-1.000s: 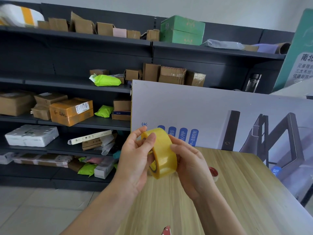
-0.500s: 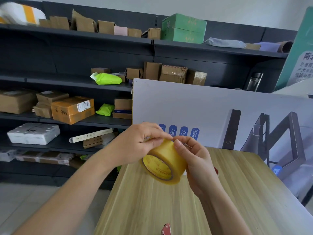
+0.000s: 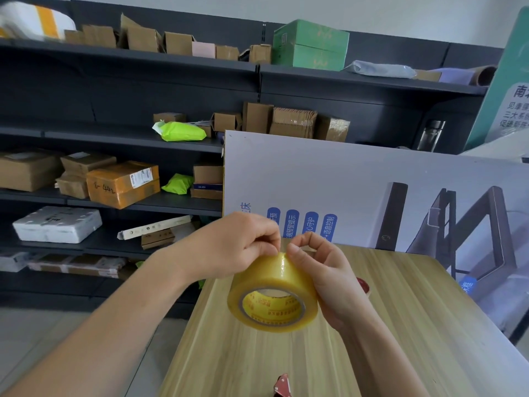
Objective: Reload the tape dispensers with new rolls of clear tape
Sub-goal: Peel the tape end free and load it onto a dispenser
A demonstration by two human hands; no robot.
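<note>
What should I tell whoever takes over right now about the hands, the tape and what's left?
Left hand: fingertips pinch at the top of the tape roll, apparently picking for its loose end.
Right hand: grips the roll from the right, above the wooden table.
Done: new roll in hand.
Left: free the end, load a dispenser; a red part at the frame's bottom edge and a red piece behind the right hand are perhaps dispensers.

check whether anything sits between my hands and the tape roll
Nothing visible does. The left hand pinches the top of the tape roll, and the right hand grips its right side; both touch it directly.
</note>
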